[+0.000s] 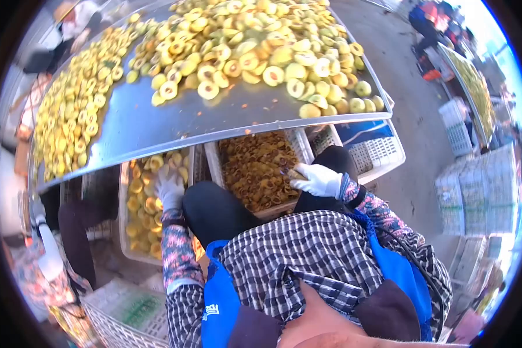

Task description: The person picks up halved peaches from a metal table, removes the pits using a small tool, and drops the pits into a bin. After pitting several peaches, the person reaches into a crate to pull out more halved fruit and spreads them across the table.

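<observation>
My left hand (170,190), in a white glove, reaches over the right side of a crate (123,223) of yellow peach halves (142,200). Its fingers look stretched out, slightly blurred, with nothing visible in them. My right hand (321,181), also in a white glove, is closed around a small knife-like tool (296,174) with a brownish handle; its tip is hard to make out. This hand is above my thigh, beside a crate (213,168) of brown-red pits and scraps (255,171). On the metal table (151,119) ahead lie many halved peaches (232,64), some showing red centres.
Whole-looking peaches (362,89) sit near the table's right corner. White crates (383,152) stand under that corner, with stacked crates (478,191) farther right. A co-worker's sleeved arm (51,255) is at the left. Other people (432,23) work at another table at the upper right.
</observation>
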Action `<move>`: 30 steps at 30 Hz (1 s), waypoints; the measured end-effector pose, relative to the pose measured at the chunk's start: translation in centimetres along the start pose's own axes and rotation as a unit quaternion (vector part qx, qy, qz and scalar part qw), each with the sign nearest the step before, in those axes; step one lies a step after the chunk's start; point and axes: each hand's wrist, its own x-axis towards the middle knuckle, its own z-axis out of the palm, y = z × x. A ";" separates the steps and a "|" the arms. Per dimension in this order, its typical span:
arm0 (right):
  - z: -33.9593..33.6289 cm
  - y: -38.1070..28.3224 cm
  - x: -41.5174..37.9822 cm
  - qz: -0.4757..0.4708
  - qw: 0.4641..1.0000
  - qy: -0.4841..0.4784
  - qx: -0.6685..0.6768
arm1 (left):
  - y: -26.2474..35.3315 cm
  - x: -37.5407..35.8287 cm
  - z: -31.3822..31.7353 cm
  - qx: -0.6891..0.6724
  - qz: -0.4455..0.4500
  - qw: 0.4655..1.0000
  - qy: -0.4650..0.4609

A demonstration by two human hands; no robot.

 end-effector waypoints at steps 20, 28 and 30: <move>-11.7 6.7 5.0 0.005 0.916 0.393 0.084 | 22.1 -5.0 -14.4 -0.713 0.163 0.659 -0.178; -6.3 -2.6 1.0 -0.133 0.940 0.231 0.214 | 27.9 -8.2 -12.9 -0.781 0.094 0.476 -0.393; -5.4 -3.0 0.5 -0.174 0.889 0.276 0.323 | 27.1 -8.4 -12.6 -0.806 0.047 0.458 -0.372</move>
